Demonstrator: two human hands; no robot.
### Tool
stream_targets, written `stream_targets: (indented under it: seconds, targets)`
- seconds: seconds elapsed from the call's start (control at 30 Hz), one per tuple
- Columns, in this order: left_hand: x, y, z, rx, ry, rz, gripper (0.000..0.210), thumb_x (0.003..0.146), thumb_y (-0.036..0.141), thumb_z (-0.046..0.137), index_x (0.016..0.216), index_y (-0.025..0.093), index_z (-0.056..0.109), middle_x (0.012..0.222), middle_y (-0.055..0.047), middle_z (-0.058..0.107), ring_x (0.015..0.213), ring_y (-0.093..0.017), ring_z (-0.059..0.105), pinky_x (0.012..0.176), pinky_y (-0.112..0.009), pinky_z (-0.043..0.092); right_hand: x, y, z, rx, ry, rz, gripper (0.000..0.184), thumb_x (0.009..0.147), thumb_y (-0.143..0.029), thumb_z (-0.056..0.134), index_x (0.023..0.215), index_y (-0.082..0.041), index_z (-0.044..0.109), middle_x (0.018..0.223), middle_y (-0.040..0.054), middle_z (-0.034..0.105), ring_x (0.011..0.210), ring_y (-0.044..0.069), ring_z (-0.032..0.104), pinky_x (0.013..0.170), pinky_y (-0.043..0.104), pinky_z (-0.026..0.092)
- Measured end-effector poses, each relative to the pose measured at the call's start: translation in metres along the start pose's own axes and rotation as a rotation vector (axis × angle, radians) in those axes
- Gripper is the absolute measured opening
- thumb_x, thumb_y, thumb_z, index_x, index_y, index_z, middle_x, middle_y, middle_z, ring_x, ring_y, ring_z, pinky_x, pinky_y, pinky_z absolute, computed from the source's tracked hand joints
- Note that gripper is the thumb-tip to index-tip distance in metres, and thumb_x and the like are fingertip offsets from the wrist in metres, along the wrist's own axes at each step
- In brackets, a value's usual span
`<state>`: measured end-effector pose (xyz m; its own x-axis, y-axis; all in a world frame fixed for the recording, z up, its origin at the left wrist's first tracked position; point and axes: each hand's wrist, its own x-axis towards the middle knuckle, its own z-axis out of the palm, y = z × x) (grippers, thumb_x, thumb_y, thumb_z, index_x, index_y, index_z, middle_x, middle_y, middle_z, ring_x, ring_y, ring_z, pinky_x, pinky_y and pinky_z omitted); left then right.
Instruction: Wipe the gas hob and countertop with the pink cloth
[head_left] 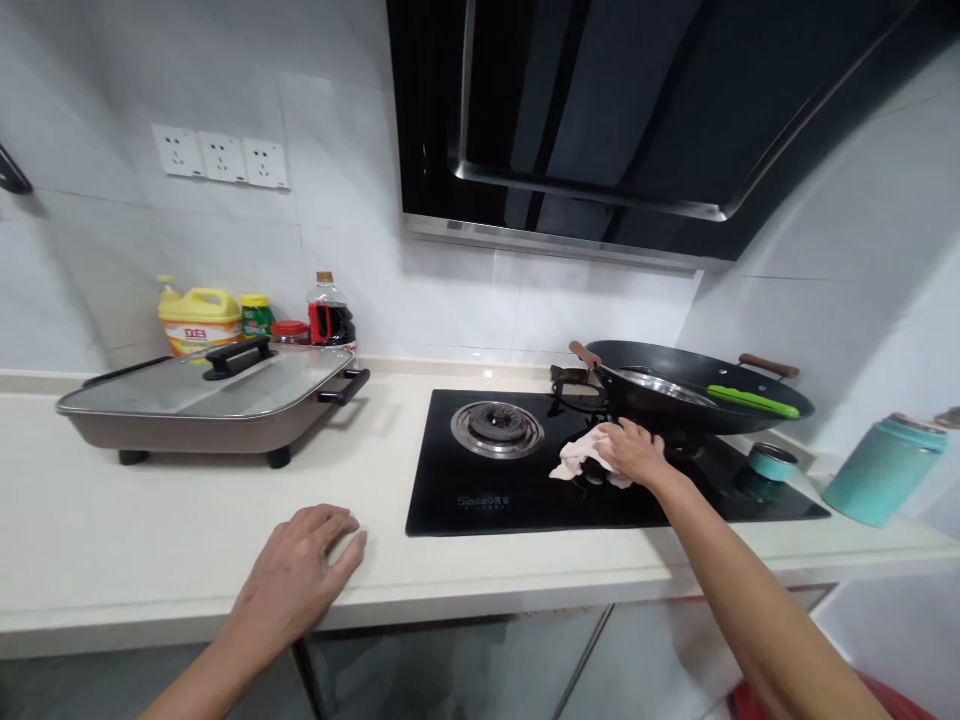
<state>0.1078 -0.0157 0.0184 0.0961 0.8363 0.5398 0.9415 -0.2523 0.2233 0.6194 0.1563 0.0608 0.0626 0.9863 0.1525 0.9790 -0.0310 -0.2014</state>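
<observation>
My right hand (634,450) presses a crumpled pale cloth (581,452) against the black glass gas hob (480,507), close to a dark control knob (595,471). Its fingers are bent over the cloth and partly hide it. To the left of the cloth is a round burner (497,428) with a metal ring. My left hand (304,560) rests on the white countertop (382,500) near the front edge, thumb apart from the lightly curled fingers, holding nothing. A black wok (660,405) with wooden handles sits over the right side of the hob, just beyond my right hand.
A lime-green utensil (754,402) lies in the wok. A turquoise lid (772,461) and turquoise flask (885,470) stand right. An electric pan with glass lid (210,405) occupies the left counter, with bottles behind, including dark sauce (330,312). The range hood (570,120) hangs overhead.
</observation>
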Motion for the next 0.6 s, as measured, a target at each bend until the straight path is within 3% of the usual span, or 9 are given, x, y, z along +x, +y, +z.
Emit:
stream_targets:
  seconds: [0.1, 0.2, 0.4, 0.5, 0.6]
  targets:
    - [0.0, 0.0, 0.002, 0.014, 0.011, 0.028, 0.037, 0.093, 0.051, 0.048, 0.092, 0.024, 0.073, 0.107, -0.007, 0.075, 0.104, -0.028, 0.066, 0.093, -0.04, 0.049, 0.0, 0.011, -0.007, -0.038, -0.057, 0.054, 0.058, 0.092, -0.064, 0.046, 0.138, -0.031, 0.059, 0.136, 0.0134, 0.066, 0.127, 0.04, 0.058, 0.108, 0.064, 0.035]
    - [0.001, -0.001, 0.004, 0.032, 0.015, 0.045, 0.036, 0.093, 0.051, 0.048, 0.093, 0.025, 0.073, 0.106, -0.007, 0.075, 0.103, -0.028, 0.066, 0.091, -0.041, 0.049, 0.013, 0.007, -0.012, -0.054, -0.112, 0.062, 0.059, 0.09, -0.067, 0.047, 0.131, -0.028, 0.064, 0.128, 0.013, 0.071, 0.122, 0.039, 0.062, 0.104, 0.056, 0.042]
    - [0.0, -0.003, 0.005, 0.035, 0.016, 0.035, 0.036, 0.094, 0.051, 0.048, 0.092, 0.025, 0.073, 0.106, -0.007, 0.075, 0.105, -0.027, 0.066, 0.092, -0.04, 0.049, 0.045, -0.051, 0.004, -0.045, -0.16, -0.01, 0.061, 0.086, -0.054, 0.061, 0.138, -0.021, 0.058, 0.134, 0.0166, 0.068, 0.118, 0.034, 0.066, 0.095, 0.043, 0.049]
    - [-0.001, -0.003, 0.005, 0.037, 0.025, 0.039, 0.036, 0.095, 0.049, 0.048, 0.093, 0.024, 0.073, 0.107, -0.007, 0.075, 0.105, -0.027, 0.065, 0.092, -0.04, 0.048, 0.037, -0.08, 0.013, -0.077, -0.147, -0.03, 0.074, 0.084, -0.062, 0.062, 0.142, -0.016, 0.052, 0.138, 0.0227, 0.062, 0.122, 0.037, 0.063, 0.095, 0.046, 0.047]
    - [0.0, -0.003, 0.006, 0.046, 0.035, 0.048, 0.035, 0.096, 0.047, 0.048, 0.092, 0.024, 0.073, 0.106, -0.007, 0.075, 0.104, -0.027, 0.066, 0.092, -0.039, 0.048, 0.017, -0.099, 0.016, -0.097, -0.124, -0.073, 0.07, 0.087, -0.064, 0.056, 0.14, -0.019, 0.051, 0.137, 0.0213, 0.062, 0.12, 0.036, 0.063, 0.094, 0.045, 0.046]
